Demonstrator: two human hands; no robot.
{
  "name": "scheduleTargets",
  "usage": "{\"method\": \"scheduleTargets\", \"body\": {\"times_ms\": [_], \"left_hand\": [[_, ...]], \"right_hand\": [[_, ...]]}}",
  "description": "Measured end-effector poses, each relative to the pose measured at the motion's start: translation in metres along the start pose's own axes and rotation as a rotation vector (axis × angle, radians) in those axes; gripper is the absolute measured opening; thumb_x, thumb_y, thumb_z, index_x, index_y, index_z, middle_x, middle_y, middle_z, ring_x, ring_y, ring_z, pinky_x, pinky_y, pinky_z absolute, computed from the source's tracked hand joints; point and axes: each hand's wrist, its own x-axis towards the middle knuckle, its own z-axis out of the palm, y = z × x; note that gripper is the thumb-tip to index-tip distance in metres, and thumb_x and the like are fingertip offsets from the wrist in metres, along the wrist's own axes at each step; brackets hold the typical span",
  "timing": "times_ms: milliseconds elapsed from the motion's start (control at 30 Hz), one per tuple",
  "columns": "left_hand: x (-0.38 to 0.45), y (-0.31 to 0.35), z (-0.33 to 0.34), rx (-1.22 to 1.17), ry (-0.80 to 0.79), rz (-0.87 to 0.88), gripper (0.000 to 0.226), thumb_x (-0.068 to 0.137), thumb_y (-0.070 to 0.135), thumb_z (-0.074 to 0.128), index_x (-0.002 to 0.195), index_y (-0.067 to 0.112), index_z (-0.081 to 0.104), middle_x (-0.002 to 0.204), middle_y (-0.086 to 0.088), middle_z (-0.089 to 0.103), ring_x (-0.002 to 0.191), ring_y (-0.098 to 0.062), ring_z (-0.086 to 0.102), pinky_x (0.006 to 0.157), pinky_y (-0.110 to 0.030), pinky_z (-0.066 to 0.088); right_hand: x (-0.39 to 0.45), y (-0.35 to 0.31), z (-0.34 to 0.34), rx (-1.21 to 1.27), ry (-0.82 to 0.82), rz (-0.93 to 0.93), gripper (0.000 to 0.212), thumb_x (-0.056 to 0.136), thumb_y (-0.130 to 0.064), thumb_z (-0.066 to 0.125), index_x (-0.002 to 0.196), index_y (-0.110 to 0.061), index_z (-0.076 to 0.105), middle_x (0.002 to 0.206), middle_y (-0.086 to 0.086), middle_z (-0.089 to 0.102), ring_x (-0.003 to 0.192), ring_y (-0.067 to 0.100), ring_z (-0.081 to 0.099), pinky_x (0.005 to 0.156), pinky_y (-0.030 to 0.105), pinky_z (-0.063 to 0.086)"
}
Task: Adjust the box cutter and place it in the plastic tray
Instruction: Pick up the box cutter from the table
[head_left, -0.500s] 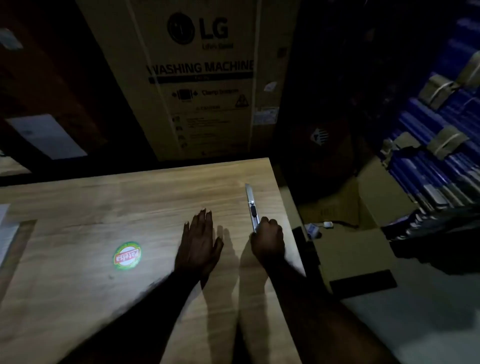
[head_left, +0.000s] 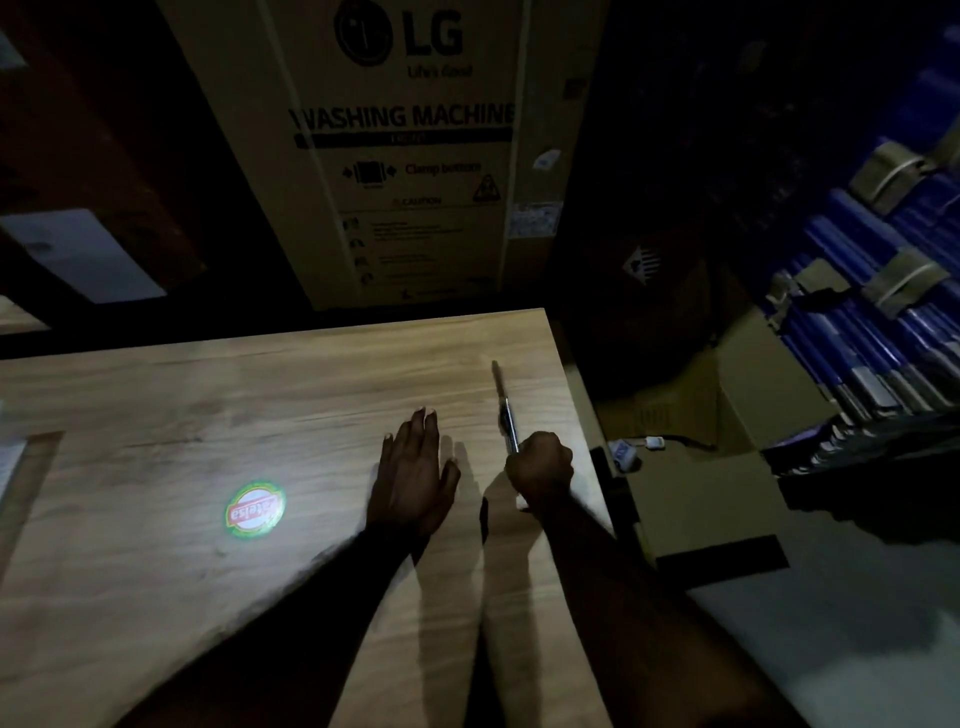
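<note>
A slim silver box cutter (head_left: 504, 405) points away from me near the right edge of the wooden table (head_left: 208, 405). My right hand (head_left: 540, 465) is closed in a fist around its near end, low over the table. Its blade end sticks out well beyond my fingers. My left hand (head_left: 415, 467) lies flat on the table, palm down and fingers apart, just left of the cutter and not touching it. No plastic tray is clearly visible; a pale edge (head_left: 8, 467) shows at the table's far left.
A round green and red sticker (head_left: 255, 509) is on the table to the left. A tall LG washing machine carton (head_left: 415, 156) stands behind the table. Cardboard boxes (head_left: 727, 467) and stacked blue packages (head_left: 872, 322) fill the floor on the right. The room is dark.
My right hand has closed more tightly around the cutter's handle. My left hand stays flat in the same place.
</note>
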Motion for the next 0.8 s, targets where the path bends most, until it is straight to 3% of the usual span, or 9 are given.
{"method": "scheduleTargets", "body": {"times_ms": [100, 133, 200, 333, 400, 500, 567, 633, 800], "left_hand": [[0.007, 0.006, 0.001, -0.101, 0.004, -0.047, 0.059, 0.092, 0.031, 0.044, 0.144, 0.008, 0.029, 0.151, -0.014, 0.034, 0.141, -0.028, 0.028, 0.115, -0.038, 0.022], [0.009, 0.009, 0.001, -0.149, 0.016, -0.064, 0.055, 0.091, 0.029, 0.047, 0.141, 0.008, 0.037, 0.146, -0.015, 0.044, 0.138, -0.029, 0.034, 0.113, -0.037, 0.027], [0.013, 0.015, -0.004, -0.303, 0.020, -0.136, 0.043, 0.090, 0.029, 0.051, 0.127, 0.008, 0.056, 0.130, -0.015, 0.060, 0.126, -0.029, 0.050, 0.104, -0.032, 0.036], [0.022, 0.024, -0.007, -0.687, -0.025, -0.366, 0.028, 0.082, 0.034, 0.056, 0.079, 0.013, 0.074, 0.088, -0.012, 0.075, 0.091, -0.028, 0.069, 0.087, -0.032, 0.049], [0.027, 0.026, -0.008, -0.876, -0.031, -0.488, 0.026, 0.076, 0.040, 0.062, 0.064, 0.021, 0.075, 0.077, -0.010, 0.075, 0.078, -0.025, 0.069, 0.078, -0.035, 0.055], [0.031, 0.028, -0.014, -1.040, -0.053, -0.590, 0.033, 0.076, 0.038, 0.068, 0.053, 0.015, 0.069, 0.061, -0.012, 0.065, 0.051, -0.021, 0.057, 0.045, -0.019, 0.042], [0.033, 0.027, -0.017, -1.097, -0.049, -0.610, 0.029, 0.079, 0.032, 0.069, 0.057, 0.013, 0.068, 0.061, -0.013, 0.063, 0.041, -0.016, 0.051, 0.035, -0.014, 0.032], [0.034, 0.025, -0.019, -1.122, -0.038, -0.620, 0.026, 0.077, 0.029, 0.071, 0.061, 0.010, 0.071, 0.064, -0.016, 0.065, 0.038, -0.015, 0.053, 0.038, -0.016, 0.031], [0.032, 0.021, -0.027, -1.165, -0.033, -0.638, 0.019, 0.073, 0.016, 0.073, 0.056, 0.008, 0.072, 0.069, -0.022, 0.068, 0.057, -0.027, 0.058, 0.048, -0.027, 0.034]], "right_hand": [[0.005, 0.000, -0.004, 0.073, -0.092, 0.023, 0.008, 0.071, -0.009, 0.072, 0.078, -0.005, 0.072, 0.081, 0.010, 0.071, 0.083, 0.027, 0.071, 0.054, 0.020, 0.048], [0.007, 0.000, -0.005, 0.111, -0.144, 0.010, 0.004, 0.069, -0.010, 0.075, 0.071, -0.009, 0.072, 0.078, 0.009, 0.071, 0.078, 0.025, 0.070, 0.054, 0.024, 0.052], [0.006, 0.004, -0.005, 0.194, -0.262, -0.006, 0.015, 0.071, -0.010, 0.077, 0.062, -0.017, 0.067, 0.077, 0.009, 0.071, 0.078, 0.026, 0.069, 0.073, 0.038, 0.060], [-0.014, 0.012, -0.010, 0.560, -0.466, 0.079, 0.009, 0.074, 0.006, 0.073, 0.075, -0.003, 0.069, 0.080, 0.025, 0.069, 0.075, 0.040, 0.071, 0.071, 0.045, 0.057], [-0.024, 0.012, -0.012, 0.682, -0.512, 0.086, 0.011, 0.076, 0.012, 0.069, 0.080, 0.003, 0.068, 0.073, 0.026, 0.068, 0.063, 0.038, 0.071, 0.057, 0.038, 0.060], [-0.034, 0.008, -0.019, 0.701, -0.583, 0.069, 0.017, 0.080, 0.012, 0.066, 0.096, 0.007, 0.066, 0.072, 0.021, 0.066, 0.050, 0.028, 0.069, 0.044, 0.028, 0.055], [-0.037, 0.005, -0.020, 0.704, -0.607, 0.069, 0.022, 0.081, 0.012, 0.065, 0.103, 0.008, 0.065, 0.073, 0.019, 0.066, 0.049, 0.025, 0.069, 0.042, 0.027, 0.055], [-0.040, 0.003, -0.020, 0.686, -0.627, 0.050, 0.019, 0.082, 0.010, 0.065, 0.098, 0.002, 0.067, 0.071, 0.016, 0.066, 0.047, 0.023, 0.069, 0.041, 0.026, 0.054], [-0.041, 0.003, -0.015, 0.638, -0.647, 0.024, 0.020, 0.081, -0.002, 0.072, 0.100, -0.007, 0.071, 0.073, 0.012, 0.071, 0.056, 0.027, 0.068, 0.053, 0.032, 0.057]]}}
